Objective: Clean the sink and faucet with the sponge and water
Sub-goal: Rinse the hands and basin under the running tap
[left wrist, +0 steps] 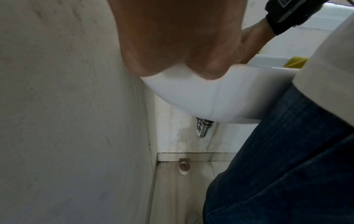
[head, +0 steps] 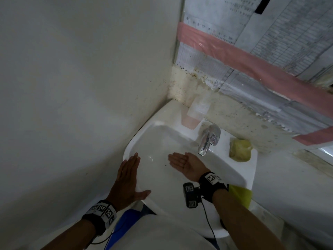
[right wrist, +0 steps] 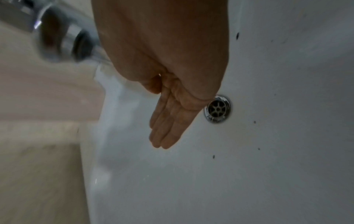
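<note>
Hidden: the drain (right wrist: 217, 108) is covered by the right hand (head: 186, 164) in the head view.
Blurred: the faucet (head: 209, 138) spout in the right wrist view.
Right hand: held palm-up beneath the spout, fingers (right wrist: 168, 124) released, nothing grasped.
Left hand (head: 128, 179): laid flat on the sink (head: 234, 170) rim, fingers straight.
Sponge (head: 240, 147): on the rim, right of the faucet.
Nearby: a pink dispenser (head: 193, 114) by the wall.

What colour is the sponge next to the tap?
The sponge is yellow, seen best in the head view.

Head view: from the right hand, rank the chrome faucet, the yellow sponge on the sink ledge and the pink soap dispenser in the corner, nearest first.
1. Chrome faucet: just beyond the right hand, spout over the wrist side.
2. Yellow sponge: on the sink's right ledge, past the faucet.
3. Pink soap dispenser: back corner by the wall.
</note>
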